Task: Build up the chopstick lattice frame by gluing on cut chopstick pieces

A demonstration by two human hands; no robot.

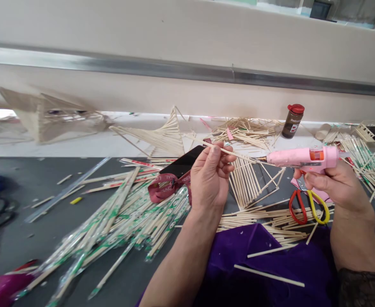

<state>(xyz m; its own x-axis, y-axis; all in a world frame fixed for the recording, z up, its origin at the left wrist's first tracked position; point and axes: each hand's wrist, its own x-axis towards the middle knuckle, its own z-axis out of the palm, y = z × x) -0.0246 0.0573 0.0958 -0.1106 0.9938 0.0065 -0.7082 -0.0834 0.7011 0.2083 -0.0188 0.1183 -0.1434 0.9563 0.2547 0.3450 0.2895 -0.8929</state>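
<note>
My left hand (210, 177) pinches a thin wooden stick (240, 155) between thumb and fingers, holding it nearly level. My right hand (342, 183) is wrapped round the grip of a pink glue gun (294, 157), a clear glue stick poking out at its back. The gun's nozzle is at the stick's right end; whether they touch I cannot tell. Just below lies a fan-like frame of joined sticks (245, 183). Scissors with red and yellow handles (318, 209) lie below the gun, close to my right hand.
Wrapped chopsticks (111, 230) cover the table's left part, beside a phone (183, 163) and a red lanyard (165, 187). Behind stand a twisted stick model (162, 134) and a red-capped bottle (292, 121). Bare sticks (267, 221) lie near purple cloth (248, 251).
</note>
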